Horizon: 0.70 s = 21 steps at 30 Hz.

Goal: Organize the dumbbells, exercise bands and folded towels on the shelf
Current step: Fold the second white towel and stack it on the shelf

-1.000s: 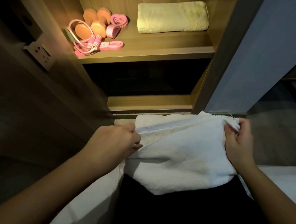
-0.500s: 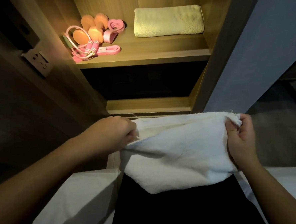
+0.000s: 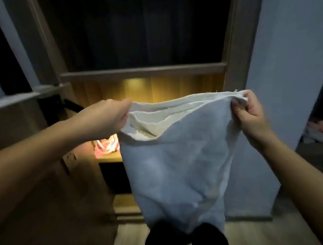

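Note:
A white towel hangs in the air in front of the lit shelf, folded over at its top edge. My left hand grips its top left corner. My right hand pinches its top right corner. The towel hides most of the shelf. Only a blurred patch of the pink exercise bands shows at the shelf's left, just under my left hand. The dumbbells and the folded yellow towel are hidden.
The wooden shelf unit has a dark compartment above the lit one and another below. A grey wall panel stands at the right. Pink and white cloth lies at the far right. Wooden floor lies below.
Both hands have lifted the white towel up so it hangs full length, and the view has risen and tilted; the towel now covers the shelf's contents.

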### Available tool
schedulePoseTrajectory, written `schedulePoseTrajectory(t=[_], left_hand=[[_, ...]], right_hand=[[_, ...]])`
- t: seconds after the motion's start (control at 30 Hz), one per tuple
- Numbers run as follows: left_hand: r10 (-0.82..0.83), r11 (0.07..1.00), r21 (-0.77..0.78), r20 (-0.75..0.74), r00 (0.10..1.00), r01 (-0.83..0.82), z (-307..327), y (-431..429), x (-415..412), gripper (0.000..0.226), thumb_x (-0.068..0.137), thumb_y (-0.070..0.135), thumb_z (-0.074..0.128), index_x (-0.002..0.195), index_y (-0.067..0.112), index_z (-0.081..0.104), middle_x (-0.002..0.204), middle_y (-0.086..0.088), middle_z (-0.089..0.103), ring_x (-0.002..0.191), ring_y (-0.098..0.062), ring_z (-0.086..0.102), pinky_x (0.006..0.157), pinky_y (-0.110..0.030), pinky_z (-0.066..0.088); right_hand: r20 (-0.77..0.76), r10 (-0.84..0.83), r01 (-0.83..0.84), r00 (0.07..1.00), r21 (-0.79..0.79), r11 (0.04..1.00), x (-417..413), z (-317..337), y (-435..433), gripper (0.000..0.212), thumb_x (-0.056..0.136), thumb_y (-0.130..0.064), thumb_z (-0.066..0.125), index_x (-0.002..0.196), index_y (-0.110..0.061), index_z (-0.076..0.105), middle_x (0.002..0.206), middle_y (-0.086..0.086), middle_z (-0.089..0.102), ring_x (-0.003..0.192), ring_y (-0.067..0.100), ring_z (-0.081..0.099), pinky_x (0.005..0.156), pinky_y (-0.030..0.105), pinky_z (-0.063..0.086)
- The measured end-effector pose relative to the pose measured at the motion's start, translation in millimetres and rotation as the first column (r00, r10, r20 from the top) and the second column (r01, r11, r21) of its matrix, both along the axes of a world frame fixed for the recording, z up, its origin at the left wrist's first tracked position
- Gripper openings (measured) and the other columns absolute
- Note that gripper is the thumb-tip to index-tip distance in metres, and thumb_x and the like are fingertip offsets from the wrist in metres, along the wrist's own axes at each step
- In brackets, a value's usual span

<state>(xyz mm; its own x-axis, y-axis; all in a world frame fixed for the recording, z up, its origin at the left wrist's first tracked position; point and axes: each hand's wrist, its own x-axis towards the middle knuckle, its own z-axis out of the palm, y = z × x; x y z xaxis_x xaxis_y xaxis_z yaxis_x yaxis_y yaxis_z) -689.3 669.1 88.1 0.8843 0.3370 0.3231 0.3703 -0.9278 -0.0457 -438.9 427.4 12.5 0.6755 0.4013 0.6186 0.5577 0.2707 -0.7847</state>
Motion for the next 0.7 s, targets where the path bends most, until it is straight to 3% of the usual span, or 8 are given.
schedulePoseTrajectory(t=[0.1,0.17,0.27,0.4,0.47,0.57,0.63,0.7], left_hand=[[-0.016,1.0,-0.003,0.12,0.993,0.016,40,1,18,0.017,0.098,0.017,0.045,0.082,0.013,0.042,0.066,-0.007,0.06,0.049,-0.019,0.055,0.044,-0.038,0.045],[0.014,1.0,0.014,0.099,0.995,-0.015,53,3,26,0.017,0.098,0.018,0.046,0.082,0.016,0.044,0.071,-0.006,0.059,0.053,-0.018,0.057,0.044,-0.034,0.044],[0.021,0.982,-0.191,0.191,0.981,0.016,63,19,27,0.01,0.097,0.011,0.048,0.087,0.011,0.048,0.067,-0.011,0.063,0.05,-0.022,0.064,0.049,-0.035,0.05],[0.005,0.969,-0.245,0.194,0.981,0.043,56,15,35,0.01,0.099,0.015,0.049,0.088,0.014,0.047,0.068,-0.01,0.065,0.053,-0.021,0.066,0.052,-0.032,0.053],[0.028,0.994,-0.104,0.071,0.997,-0.021,47,6,41,0.011,0.1,0.022,0.048,0.091,0.018,0.044,0.073,-0.005,0.061,0.058,-0.02,0.064,0.052,-0.031,0.052],[0.098,0.978,0.197,-0.181,0.979,-0.061,35,0,43,0.019,0.101,0.032,0.046,0.112,0.017,0.039,0.076,0.004,0.05,0.066,-0.013,0.056,0.055,-0.023,0.049],[0.058,0.971,0.238,-0.293,0.954,0.014,23,-2,45,0.025,0.102,0.033,0.044,0.118,0.016,0.037,0.074,0.008,0.045,0.064,-0.01,0.05,0.053,-0.017,0.042],[0.014,0.986,0.161,-0.354,0.935,0.047,14,-2,45,0.022,0.104,0.035,0.039,0.115,0.016,0.038,0.074,0.008,0.046,0.062,-0.009,0.047,0.05,-0.017,0.037]], right_hand=[[0.045,-0.041,0.039,0.998,0.055,0.998,21,44,20,0.009,0.099,-0.023,0.053,0.091,-0.025,0.051,0.082,-0.009,0.054,0.067,-0.008,0.05,0.064,0.015,0.042],[0.054,-0.031,0.029,0.998,0.033,0.999,31,60,27,0.009,0.098,-0.024,0.055,0.09,-0.025,0.052,0.078,-0.013,0.056,0.066,-0.007,0.05,0.062,0.015,0.042],[0.053,-0.049,0.049,0.997,0.004,0.999,47,72,21,0.007,0.092,-0.029,0.058,0.09,-0.025,0.053,0.068,-0.018,0.06,0.059,-0.006,0.05,0.057,0.012,0.042],[0.045,-0.089,0.092,0.995,-0.065,0.994,59,70,14,0.014,0.1,-0.017,0.053,0.088,-0.024,0.051,0.082,0.0,0.057,0.067,0.004,0.052,0.064,0.023,0.045],[0.06,-0.077,0.085,0.995,-0.13,0.988,55,66,13,0.013,0.1,-0.02,0.053,0.088,-0.024,0.05,0.085,0.002,0.056,0.071,0.009,0.051,0.065,0.026,0.044],[0.082,-0.052,0.065,0.995,-0.166,0.984,48,56,14,0.012,0.099,-0.024,0.053,0.087,-0.024,0.05,0.082,-0.001,0.056,0.067,0.002,0.052,0.058,0.015,0.045],[0.091,-0.046,0.062,0.995,-0.189,0.98,44,51,15,0.011,0.098,-0.027,0.053,0.088,-0.024,0.05,0.083,-0.001,0.056,0.068,0.005,0.052,0.056,0.013,0.045],[0.082,-0.03,0.047,0.996,-0.206,0.977,41,46,16,0.009,0.098,-0.029,0.053,0.092,-0.023,0.051,0.086,-0.002,0.057,0.073,0.008,0.053,0.061,0.019,0.046]])
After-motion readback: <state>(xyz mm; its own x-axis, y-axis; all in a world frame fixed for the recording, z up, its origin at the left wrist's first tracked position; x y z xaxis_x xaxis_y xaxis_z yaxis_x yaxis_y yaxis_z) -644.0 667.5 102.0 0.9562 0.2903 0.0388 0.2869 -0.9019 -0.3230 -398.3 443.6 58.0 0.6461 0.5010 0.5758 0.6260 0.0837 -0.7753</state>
